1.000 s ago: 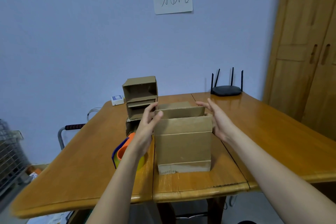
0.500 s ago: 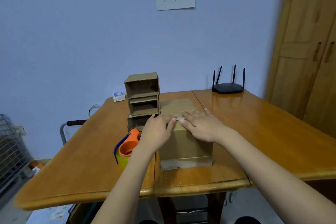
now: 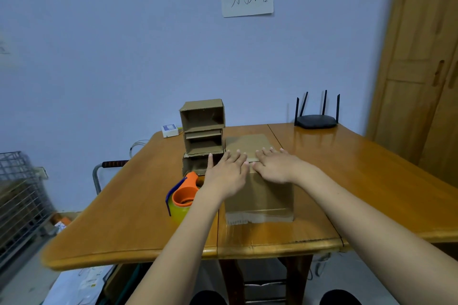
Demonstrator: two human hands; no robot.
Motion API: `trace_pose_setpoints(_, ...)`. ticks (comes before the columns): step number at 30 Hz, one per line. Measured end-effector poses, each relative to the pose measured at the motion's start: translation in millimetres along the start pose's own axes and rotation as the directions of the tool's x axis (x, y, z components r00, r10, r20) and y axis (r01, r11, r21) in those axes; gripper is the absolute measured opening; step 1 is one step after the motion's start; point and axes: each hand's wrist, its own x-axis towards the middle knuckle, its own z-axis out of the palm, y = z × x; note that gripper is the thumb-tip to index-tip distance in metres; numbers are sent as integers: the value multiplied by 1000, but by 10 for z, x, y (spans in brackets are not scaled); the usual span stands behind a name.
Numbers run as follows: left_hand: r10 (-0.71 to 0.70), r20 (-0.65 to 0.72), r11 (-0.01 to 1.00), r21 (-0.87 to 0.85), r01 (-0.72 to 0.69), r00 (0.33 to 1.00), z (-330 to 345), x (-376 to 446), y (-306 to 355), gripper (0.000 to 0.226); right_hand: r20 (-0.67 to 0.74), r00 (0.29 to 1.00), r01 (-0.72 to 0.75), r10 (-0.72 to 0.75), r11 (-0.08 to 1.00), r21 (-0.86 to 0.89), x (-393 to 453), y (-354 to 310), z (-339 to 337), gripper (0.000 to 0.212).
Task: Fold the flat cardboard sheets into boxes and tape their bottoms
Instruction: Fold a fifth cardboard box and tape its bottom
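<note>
1. The tape dispenser (image 3: 184,197), orange and blue with a yellow-green roll, stands on the wooden table (image 3: 138,218) just left of the box being worked, partly hidden behind the left forearm. It sits below and to the near left of the left hand, well apart from the right one.

2. Behind it a stack of finished cardboard boxes (image 3: 202,129) rises with open sides facing the camera, close to the far left corner of the worked box.

3. The left hand (image 3: 226,173) lies flat on the near left part of the box top, fingers straight and spread, thumb pointing out toward the stack. It grips nothing.

4. The cardboard box (image 3: 260,195) stands near the table's front edge, at the middle seam of the tabletop. Its folded flaps form the upward face, and the line where they meet seems to run left to right under the fingertips.

5. The right hand (image 3: 275,166) presses flat beside the left, fingers straight and nearly touching it, holding nothing.

6. My reading: taping comes next, and it turns on the dispenser lying to the left. The left hand is nearer, so it would fetch it while the right keeps the flaps down. The strip should follow the seam's long axis.
</note>
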Motion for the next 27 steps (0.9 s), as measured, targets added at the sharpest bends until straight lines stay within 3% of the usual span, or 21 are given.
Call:
trace_pose_setpoints(3, -19, -24, 973, -232, 13, 1000, -40, 54, -12, 50, -27, 999, -41, 43, 997, 60, -18, -87, -140, 52)
trace_pose_setpoints(7, -97, -225, 906, -422, -8, 969, -220, 87, -209, 44, -253, 968, 23, 4, 994, 104, -23, -342, -310, 41)
trace_pose_setpoints(10, -353, -177, 908, -300, 291, 919, -207, 89, -693, 50, -327, 944, 70, -39, 994, 83, 15, -597, -400, 33)
trace_pose_setpoints(12, -498, -28, 860, -144, 490, 866, -102, 59, -1039, 48, -312, 947, 106, -77, 991, 77, 83, -762, -428, 32)
trace_pose_setpoints(14, -578, 118, 809, -53, 586, 808, -6, -60, -1206, 40, -278, 955, 132, -109, 989, 66, 169, -908, -423, 37)
trace_pose_setpoints(17, -616, 226, 766, -54, 641, 755, 103, -162, -1310, 32, -215, 968, 138, -128, 990, 32, 287, -1065, -402, 41)
trace_pose_setpoints(21, -677, 211, 687, -164, 708, 705, 301, -129, -1433, 35, -179, 972, 162, -155, 986, 29, 412, -1174, -354, 46)
trace_pose_setpoints(24, -702, 134, 670, -211, 712, 700, 345, -121, -1498, 30, -161, 973, 168, -165, 986, 5, 504, -1202, -302, 50)
trace_pose_setpoints(27, -672, 160, 676, -266, 687, 723, 231, -121, -1558, 38, -179, 967, 191, -179, 980, 51, 561, -1181, -319, 49)
